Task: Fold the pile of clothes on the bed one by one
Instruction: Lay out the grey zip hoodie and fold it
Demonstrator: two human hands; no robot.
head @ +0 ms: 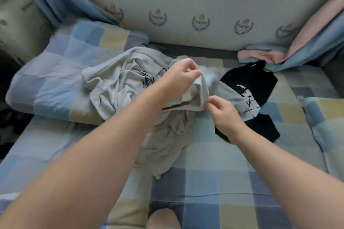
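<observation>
A person leans over a bed (204, 182) covered in a checked blue, yellow and grey quilt, both bare forearms reaching forward. The left hand (179, 78) is raised above the middle of the bed, its fingers (193, 74) closed in a pinch on a bunched edge of a light grey garment (115, 83). The right hand (224, 115) sits just below and to the right of the left, its fingers (211, 101) narrowed to a pinch on the same folded edge, where the cloth forms a thick hem. Between the two hands the grey fabric runs taut for a short stretch; the rest of it hangs and spills in creases down to the quilt below the left forearm and spreads leftward onto a checked pillow (55, 72). Dark script is printed on the grey cloth near the left wrist. A black garment (256, 82) with a pale print lies flat on the bed just beyond the right hand, partly under the grey cloth. Blue and pink curtains (307, 42) hang at either side of a pale headboard (186, 2).
</observation>
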